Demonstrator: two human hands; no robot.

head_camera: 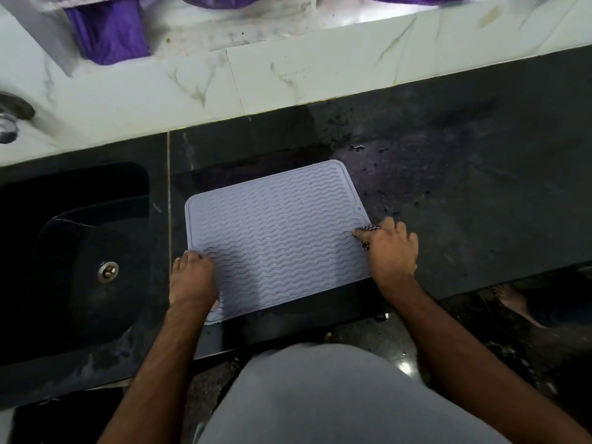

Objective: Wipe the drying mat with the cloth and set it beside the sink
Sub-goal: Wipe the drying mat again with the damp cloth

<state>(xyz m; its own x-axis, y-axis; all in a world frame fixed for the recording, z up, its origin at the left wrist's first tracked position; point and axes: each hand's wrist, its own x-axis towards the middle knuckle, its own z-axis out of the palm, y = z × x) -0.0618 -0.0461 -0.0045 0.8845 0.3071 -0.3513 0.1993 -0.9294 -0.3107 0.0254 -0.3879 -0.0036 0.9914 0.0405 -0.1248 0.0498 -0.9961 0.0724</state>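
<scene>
Steadying a pale ribbed drying mat (275,238) on a dark countertop (464,193), a person works just right of a black sink (80,251), whose steel drain (108,270) shows in the basin; a tap (9,123) stands against the marbled wall beyond the sink's far left corner; purple fabric (109,36) hangs higher up. Left hand (192,280): it rests on the mat's near-left corner, the corner closest to the sink, fingers (195,259) bent down onto the edge and apparently pinching it, though the grip underneath is hidden. The mat lies flat, already close beside the sink but turned slightly askew, its near edge reaching the counter's front lip, and it sits squarely between the two hands. Right hand (390,251): it covers the mat's right edge, farthest from the sink, curled round a bunched checked cloth (368,233) that peeps out at the fingertips and touches the ribs. Water spots (355,148) dot the counter beyond the mat's far-right corner. Judged from this, any wiping stroke would run leftward, toward the sink, along the wavy ribs, the left hand pinning the mat; the right hand, holding the cloth, is the one placed to make it.
</scene>
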